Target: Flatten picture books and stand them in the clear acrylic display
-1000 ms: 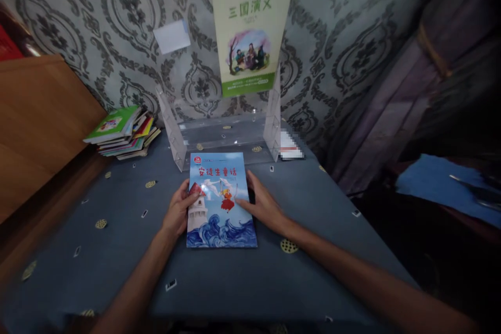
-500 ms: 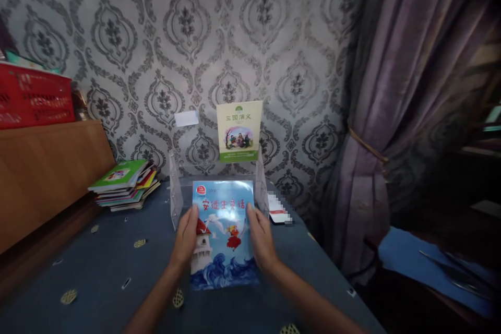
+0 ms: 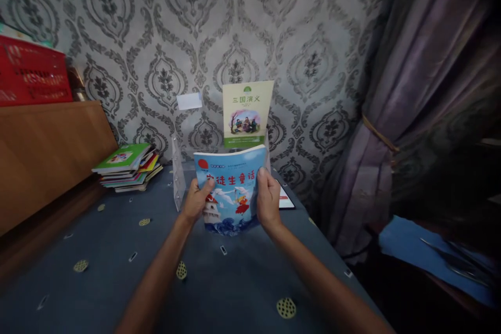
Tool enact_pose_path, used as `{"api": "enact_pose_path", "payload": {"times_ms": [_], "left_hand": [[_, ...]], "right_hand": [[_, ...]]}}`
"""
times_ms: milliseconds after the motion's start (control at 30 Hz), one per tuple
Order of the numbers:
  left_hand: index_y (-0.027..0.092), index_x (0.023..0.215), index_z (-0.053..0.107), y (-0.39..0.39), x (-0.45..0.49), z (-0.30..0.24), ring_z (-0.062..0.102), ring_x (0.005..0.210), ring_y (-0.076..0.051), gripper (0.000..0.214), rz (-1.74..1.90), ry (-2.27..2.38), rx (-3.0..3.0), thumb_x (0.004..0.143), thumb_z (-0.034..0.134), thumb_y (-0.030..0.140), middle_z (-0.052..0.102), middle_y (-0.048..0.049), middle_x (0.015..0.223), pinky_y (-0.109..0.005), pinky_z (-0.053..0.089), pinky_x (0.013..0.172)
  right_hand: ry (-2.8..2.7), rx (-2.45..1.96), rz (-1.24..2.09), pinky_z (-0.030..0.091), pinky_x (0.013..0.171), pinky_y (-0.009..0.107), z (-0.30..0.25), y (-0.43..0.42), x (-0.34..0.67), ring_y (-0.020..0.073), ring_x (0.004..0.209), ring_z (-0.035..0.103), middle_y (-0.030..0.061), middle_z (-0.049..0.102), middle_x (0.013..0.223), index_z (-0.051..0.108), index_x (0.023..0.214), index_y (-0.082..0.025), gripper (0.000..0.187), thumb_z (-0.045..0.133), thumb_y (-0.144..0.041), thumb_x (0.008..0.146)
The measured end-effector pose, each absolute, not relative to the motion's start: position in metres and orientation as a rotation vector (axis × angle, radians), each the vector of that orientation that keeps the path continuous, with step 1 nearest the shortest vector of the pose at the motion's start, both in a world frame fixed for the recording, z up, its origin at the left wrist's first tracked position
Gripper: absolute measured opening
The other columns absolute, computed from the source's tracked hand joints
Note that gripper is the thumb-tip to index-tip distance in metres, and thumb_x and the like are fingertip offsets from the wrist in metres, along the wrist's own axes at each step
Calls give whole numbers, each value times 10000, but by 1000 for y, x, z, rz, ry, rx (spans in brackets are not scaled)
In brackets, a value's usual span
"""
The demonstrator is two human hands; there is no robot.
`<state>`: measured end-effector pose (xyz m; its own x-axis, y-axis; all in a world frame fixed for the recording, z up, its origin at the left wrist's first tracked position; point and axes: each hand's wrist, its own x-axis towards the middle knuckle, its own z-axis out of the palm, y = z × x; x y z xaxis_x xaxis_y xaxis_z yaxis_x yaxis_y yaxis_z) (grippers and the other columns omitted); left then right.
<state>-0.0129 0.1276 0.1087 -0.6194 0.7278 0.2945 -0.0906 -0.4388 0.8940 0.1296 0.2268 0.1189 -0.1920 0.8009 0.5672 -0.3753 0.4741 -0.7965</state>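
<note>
A blue paperback book [image 3: 230, 203] with red Chinese characters, a white tower and waves on its cover is held up over the table. My left hand [image 3: 198, 199] grips its left edge, thumb on the cover. On the right edge, my right hand [image 3: 269, 198] is closed the same way, its fingers hidden behind the book. Just behind is a clear plastic stand [image 3: 178, 177], partly covered by the held book. A cream and green book [image 3: 247, 115] stands upright in its upper right part, cover facing me.
A stack of books [image 3: 127, 167] lies on the dark patterned tablecloth [image 3: 109, 282] at left, beside a wooden cabinet [image 3: 50, 156] bearing a red basket [image 3: 33, 75]. A tablet-like device [image 3: 287, 199] lies right of the stand. A tied curtain [image 3: 376, 167] hangs at right.
Both hands have raised the blue book toward the stand and tipped it more upright, its top edge now showing. The camera view has shifted slightly.
</note>
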Motion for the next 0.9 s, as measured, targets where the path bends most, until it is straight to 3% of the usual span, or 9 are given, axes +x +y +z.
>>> {"api": "enact_pose_path", "payload": {"times_ms": [100, 200, 633, 733, 900], "left_hand": [[150, 900, 743, 121, -21, 89, 729, 728, -209, 548, 1906, 1282, 973, 516, 934, 491, 778, -35, 815, -322, 610, 720], [144, 905, 759, 116, -23, 69, 735, 781, -219, 511, 1802, 1356, 989, 506, 949, 402, 794, -61, 889, -349, 603, 798], [154, 866, 742, 109, -10, 46, 751, 862, -251, 500, 1804, 1412, 898, 480, 964, 382, 797, -61, 890, -374, 591, 856], [158, 735, 714, 109, -10, 31, 753, 806, -257, 478, 1753, 1477, 816, 418, 977, 400, 780, -54, 779, -364, 591, 825], [149, 829, 738, 113, -14, 18, 757, 819, -257, 530, 1745, 1446, 746, 410, 984, 360, 796, -68, 869, -368, 590, 825]], "right_hand": [[-1515, -420, 1072, 337, 543, 266, 100, 228, 134, 143, 595, 367, -39, 397, 595, 429, 633, -235, 551, 479, -728, 874], [-1584, -414, 1074, 414, 621, 280, 80, 226, 137, 161, 655, 453, -23, 522, 674, 528, 736, -223, 449, 510, -644, 891], [-1647, -387, 1033, 518, 859, 338, 31, 220, 144, 219, 933, 644, 48, 706, 995, 585, 1103, -221, 310, 534, -485, 948], [-1722, -397, 1072, 540, 850, 346, 14, 218, 152, 224, 928, 680, 53, 731, 1019, 558, 1148, -226, 310, 573, -455, 940], [-1769, -430, 1102, 555, 835, 360, 11, 219, 159, 232, 911, 702, 56, 744, 1026, 546, 1160, -229, 302, 564, -441, 947]]}}
